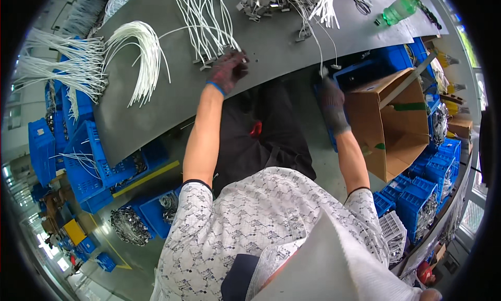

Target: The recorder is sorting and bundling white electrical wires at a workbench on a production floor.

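Note:
My left hand (228,70), in a dark glove with a blue cuff, rests on the grey table (172,100). Its fingers curl at the connector ends of a fan of white cables (206,27); whether they grip one is unclear. My right hand (332,104), also gloved, is below the table's near edge. Its fingertips reach up and pinch the end of a thin white cable (319,45) that hangs over the edge from a tangled pile of cables and grey connectors (284,1).
A bent bundle of white cables (143,56) lies left on the table, with more bundles (68,66) over blue crates (86,155). An open cardboard box (391,121) stands right, among more blue crates (422,194). A green bottle (399,10) lies at the back.

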A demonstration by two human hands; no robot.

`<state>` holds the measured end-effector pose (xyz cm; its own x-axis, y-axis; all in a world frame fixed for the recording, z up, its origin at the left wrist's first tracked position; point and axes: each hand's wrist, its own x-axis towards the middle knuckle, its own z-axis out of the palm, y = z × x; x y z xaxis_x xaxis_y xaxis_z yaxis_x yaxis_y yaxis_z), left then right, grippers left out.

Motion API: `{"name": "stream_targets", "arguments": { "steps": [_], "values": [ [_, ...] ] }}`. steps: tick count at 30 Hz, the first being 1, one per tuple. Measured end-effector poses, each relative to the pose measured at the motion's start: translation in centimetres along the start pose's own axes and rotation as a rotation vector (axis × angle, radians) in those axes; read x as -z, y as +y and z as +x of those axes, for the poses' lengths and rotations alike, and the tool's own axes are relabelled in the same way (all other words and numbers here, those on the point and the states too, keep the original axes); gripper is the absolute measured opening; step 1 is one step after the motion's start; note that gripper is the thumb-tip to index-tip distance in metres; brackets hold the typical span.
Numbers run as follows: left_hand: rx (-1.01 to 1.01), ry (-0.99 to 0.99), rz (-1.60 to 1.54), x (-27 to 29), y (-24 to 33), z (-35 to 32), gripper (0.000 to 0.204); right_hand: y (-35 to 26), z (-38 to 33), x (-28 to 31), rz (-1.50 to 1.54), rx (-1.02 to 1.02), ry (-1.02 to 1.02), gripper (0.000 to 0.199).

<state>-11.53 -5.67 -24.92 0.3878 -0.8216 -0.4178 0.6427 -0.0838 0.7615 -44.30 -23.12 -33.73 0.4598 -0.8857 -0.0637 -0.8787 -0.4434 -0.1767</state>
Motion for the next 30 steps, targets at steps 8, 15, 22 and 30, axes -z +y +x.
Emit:
{"name": "stream_targets", "arguments": {
  "steps": [8,15,22,30],
  "values": [
    [0.048,-0.031,-0.019,-5.0,-3.0,0.6,0.013,-5.4,12.2,8.3,0.242,-0.013,-0.185,0.036],
    [0.143,-0.031,-0.058,-6.7,-11.2,4.3,0.016,-6.6,2.9,0.5,1.165,-0.024,-0.518,0.031],
    [0.134,-0.171,0.018,-16.2,-15.7,10.3,0.015,-2.6,0.3,-0.1,0.991,0.167,-0.078,0.032],
    [0.002,0.223,-0.331,-15.2,-10.6,17.3,0.018,13.1,-27.3,-9.0,0.111,0.116,-0.706,0.025]
  ]
}}
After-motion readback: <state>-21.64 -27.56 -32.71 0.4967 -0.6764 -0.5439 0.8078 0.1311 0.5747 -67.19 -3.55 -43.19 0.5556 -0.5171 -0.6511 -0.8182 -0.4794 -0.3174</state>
